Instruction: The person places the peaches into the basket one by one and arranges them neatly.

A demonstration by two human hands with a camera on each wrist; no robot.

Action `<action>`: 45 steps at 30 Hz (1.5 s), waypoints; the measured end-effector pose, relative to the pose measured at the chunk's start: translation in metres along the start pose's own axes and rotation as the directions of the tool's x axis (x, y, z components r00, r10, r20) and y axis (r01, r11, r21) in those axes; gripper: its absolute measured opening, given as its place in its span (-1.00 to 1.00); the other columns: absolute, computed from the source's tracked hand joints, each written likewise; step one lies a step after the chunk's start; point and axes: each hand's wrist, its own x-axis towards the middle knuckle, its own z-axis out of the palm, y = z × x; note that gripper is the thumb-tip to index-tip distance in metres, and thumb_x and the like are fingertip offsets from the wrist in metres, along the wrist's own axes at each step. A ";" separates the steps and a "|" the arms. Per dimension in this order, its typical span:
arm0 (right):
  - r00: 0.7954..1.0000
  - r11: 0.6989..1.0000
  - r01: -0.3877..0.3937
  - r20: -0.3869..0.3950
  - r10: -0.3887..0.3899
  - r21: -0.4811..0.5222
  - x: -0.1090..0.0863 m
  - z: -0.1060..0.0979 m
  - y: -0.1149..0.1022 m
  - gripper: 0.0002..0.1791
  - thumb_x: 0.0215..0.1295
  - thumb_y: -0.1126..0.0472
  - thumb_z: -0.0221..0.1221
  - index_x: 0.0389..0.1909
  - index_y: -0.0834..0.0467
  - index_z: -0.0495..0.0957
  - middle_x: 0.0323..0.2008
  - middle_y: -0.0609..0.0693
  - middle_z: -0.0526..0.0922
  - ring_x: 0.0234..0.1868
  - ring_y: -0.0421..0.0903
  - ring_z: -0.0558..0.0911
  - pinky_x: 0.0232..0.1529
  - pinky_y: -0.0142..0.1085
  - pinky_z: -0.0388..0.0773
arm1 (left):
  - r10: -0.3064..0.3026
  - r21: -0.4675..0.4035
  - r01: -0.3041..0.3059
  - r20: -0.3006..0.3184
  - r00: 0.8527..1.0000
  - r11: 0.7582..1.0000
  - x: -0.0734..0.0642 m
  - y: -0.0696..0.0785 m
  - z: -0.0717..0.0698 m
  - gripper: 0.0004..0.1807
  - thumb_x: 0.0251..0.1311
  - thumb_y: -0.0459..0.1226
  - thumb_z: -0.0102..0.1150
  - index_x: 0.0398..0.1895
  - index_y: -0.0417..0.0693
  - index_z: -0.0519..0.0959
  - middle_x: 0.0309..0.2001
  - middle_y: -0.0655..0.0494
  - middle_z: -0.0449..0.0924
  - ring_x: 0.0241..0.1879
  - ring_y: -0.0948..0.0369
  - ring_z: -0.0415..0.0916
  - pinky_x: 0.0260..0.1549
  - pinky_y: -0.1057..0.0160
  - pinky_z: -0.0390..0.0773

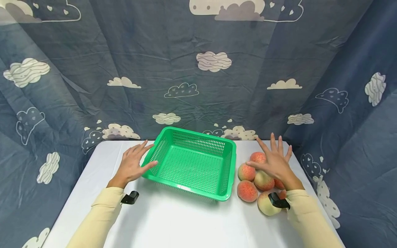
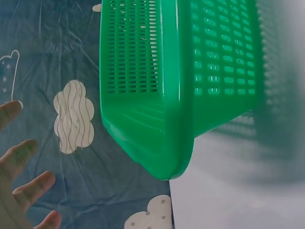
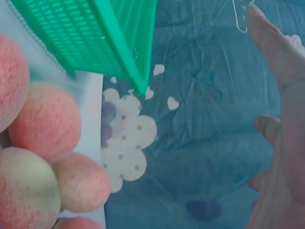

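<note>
Grip: none held by either hand. Left hand (image 1: 132,163), left of centre in the head view: fingers spread wide, shown over the basket's left edge. Right hand (image 1: 275,163), right of centre: fingers likewise splayed, shown across the fruit.

Item: green basket (image 1: 186,188), perforated plastic, set mid-frame on the white table (image 1: 186,220), its mesh floor exposed to view.

Item: peaches (image 1: 247,191), red and yellow, grouped at lower right, all outside the basket.

Step, as judged: a ready position, ahead of any grasp. If a peach is to be picked up, the right hand would need to be lowered and its fingers curled about the rounded sides; the basket could be steadied by the left.

Obscured: peaches at the far right are partly covered by the right hand, sleeve (image 1: 310,217) and black wrist unit (image 1: 278,200), so an exact count cannot be given. Contact between left hand and rim cannot be settled from the head view; in the left wrist view, the visible fingers at lower left are apart from the basket. Basket and some peaches are cut off in the wrist views.
</note>
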 end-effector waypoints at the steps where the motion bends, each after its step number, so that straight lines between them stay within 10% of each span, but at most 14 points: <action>1: 1.000 1.000 -0.001 -0.003 0.001 0.012 -0.002 0.000 0.002 0.16 0.04 -0.46 0.19 0.54 -0.07 -0.14 0.47 0.26 -0.53 0.41 0.23 -0.62 0.15 0.37 -0.72 | -0.005 -0.017 0.005 0.001 1.000 1.000 0.000 -0.001 0.000 -0.23 0.18 0.13 0.13 0.41 0.01 0.29 0.45 -0.13 0.12 0.35 -0.19 0.11 0.25 -0.30 -0.02; 22: 0.987 0.937 -0.061 -0.119 0.107 0.344 -0.035 0.012 0.068 0.01 0.19 -0.10 0.29 0.53 0.04 -0.06 0.52 0.20 -0.29 0.46 0.35 -0.31 0.17 0.48 -0.49 | -0.139 -0.404 0.141 0.034 0.990 0.904 -0.006 -0.022 0.012 -0.45 0.28 -0.11 0.21 0.30 -0.08 0.41 0.31 -0.18 0.34 0.29 -0.18 0.24 0.23 -0.25 0.17; 37: 0.933 0.854 -0.283 -0.082 0.351 0.436 -0.075 0.036 0.110 -0.08 0.27 -0.05 0.24 0.50 0.16 -0.01 0.44 0.39 -0.07 0.38 0.45 -0.02 0.20 0.40 0.03 | -0.258 -0.687 0.286 0.148 0.955 0.668 -0.005 -0.026 0.007 -0.47 0.42 -0.14 0.03 0.33 -0.26 0.34 0.24 -0.24 0.42 0.16 0.08 0.44 0.20 -0.03 0.35; 45: 0.902 0.801 -0.362 -0.039 0.431 0.477 -0.096 0.051 0.123 -0.13 0.26 -0.04 0.25 0.45 0.23 0.09 0.40 0.41 0.02 0.37 0.41 0.02 0.23 0.33 0.05 | -0.417 -0.678 0.442 0.215 0.883 0.587 -0.002 -0.037 0.013 -0.43 0.43 -0.10 0.00 0.34 -0.31 0.31 0.25 -0.28 0.38 -0.09 0.34 0.51 0.13 0.04 0.45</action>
